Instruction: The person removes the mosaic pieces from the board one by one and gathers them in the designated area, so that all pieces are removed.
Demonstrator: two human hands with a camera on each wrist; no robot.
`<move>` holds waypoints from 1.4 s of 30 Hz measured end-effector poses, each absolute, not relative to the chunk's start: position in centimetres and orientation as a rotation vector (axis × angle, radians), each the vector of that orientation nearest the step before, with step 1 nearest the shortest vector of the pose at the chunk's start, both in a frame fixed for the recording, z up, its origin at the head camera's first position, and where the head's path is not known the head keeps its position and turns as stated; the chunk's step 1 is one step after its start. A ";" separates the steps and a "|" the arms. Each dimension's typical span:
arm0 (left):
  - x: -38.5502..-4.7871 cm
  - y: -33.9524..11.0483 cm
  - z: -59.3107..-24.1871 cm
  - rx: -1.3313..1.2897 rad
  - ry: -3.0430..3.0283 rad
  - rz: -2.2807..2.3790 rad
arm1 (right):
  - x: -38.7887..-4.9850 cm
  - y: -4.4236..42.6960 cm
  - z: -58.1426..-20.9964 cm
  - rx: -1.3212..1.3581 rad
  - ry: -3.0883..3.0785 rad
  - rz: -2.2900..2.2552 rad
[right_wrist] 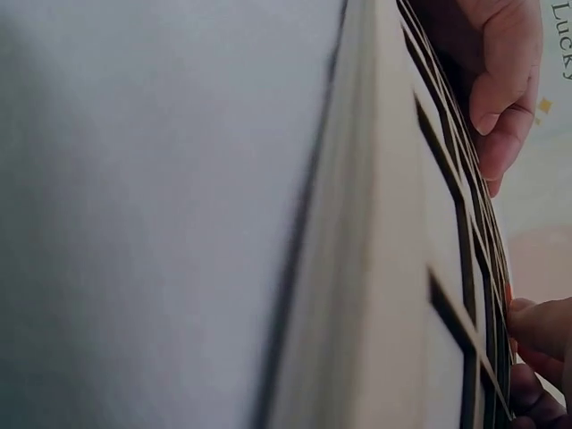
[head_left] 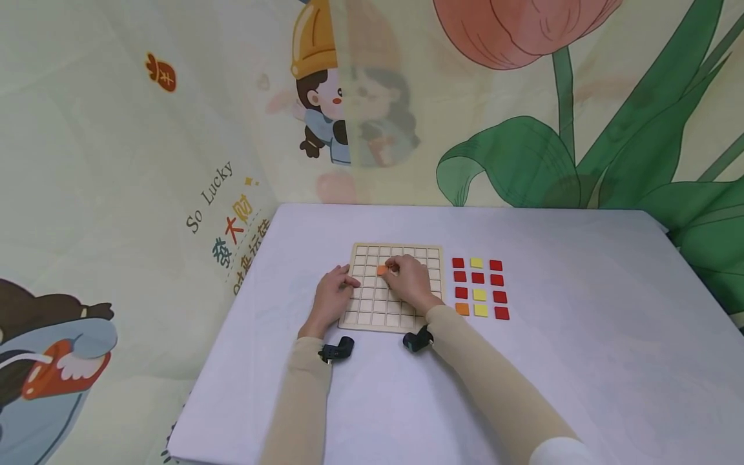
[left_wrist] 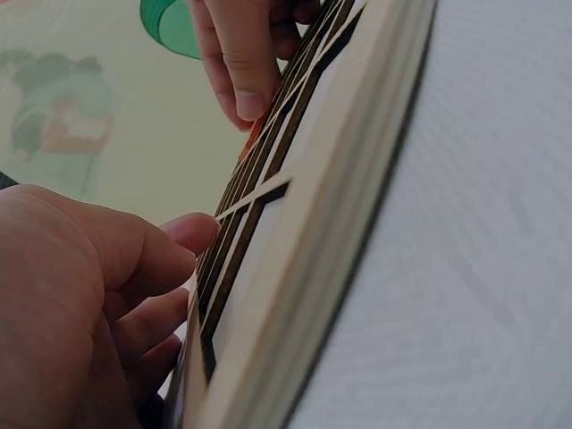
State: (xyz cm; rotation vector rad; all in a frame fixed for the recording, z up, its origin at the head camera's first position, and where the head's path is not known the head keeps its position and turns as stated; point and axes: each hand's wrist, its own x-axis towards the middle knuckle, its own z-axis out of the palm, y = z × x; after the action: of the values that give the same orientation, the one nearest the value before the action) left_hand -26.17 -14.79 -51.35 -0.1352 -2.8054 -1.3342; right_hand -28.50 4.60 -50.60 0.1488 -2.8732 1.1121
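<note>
A pale wooden grid board (head_left: 363, 310) lies flat on the white table, its squares marked off by thin ridges. Over its upper middle, my right hand (head_left: 409, 279) pinches a small orange square tile (head_left: 381, 270) between thumb and fingers. The tile sits low at the grid surface; whether it lies fully inside a square I cannot tell. My left hand (head_left: 332, 298) rests at the board's left edge, with fingertips touching the rim. In the left wrist view the left hand (left_wrist: 80, 304) has loosely bent fingers beside the grid, and the orange tile (left_wrist: 251, 138) shows under the right fingertips.
Right of the board, loose square tiles stand in three columns: several red tiles (head_left: 478, 278), a few yellow tiles (head_left: 479, 295) and one orange tile (head_left: 462, 309). The white-covered table (head_left: 581, 336) extends to the right. A printed cloth wall (head_left: 232, 103) rises behind and at left.
</note>
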 end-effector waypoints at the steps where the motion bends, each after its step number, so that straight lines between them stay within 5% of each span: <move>1: -26.2 -14.8 -51.4 -0.138 -2.803 -1.337 | -28.5 4.6 -50.6 0.145 -2.873 1.101; 42: -26.3 -14.8 -51.5 -0.141 -2.815 -1.294 | -28.1 3.7 -51.2 0.238 -2.772 1.073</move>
State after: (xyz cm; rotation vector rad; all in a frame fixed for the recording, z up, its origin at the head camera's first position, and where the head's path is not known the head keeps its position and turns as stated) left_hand -26.28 -14.84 -51.52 -0.1406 -2.8149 -1.2936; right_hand -28.06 3.73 -51.23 0.2380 -2.7721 1.0727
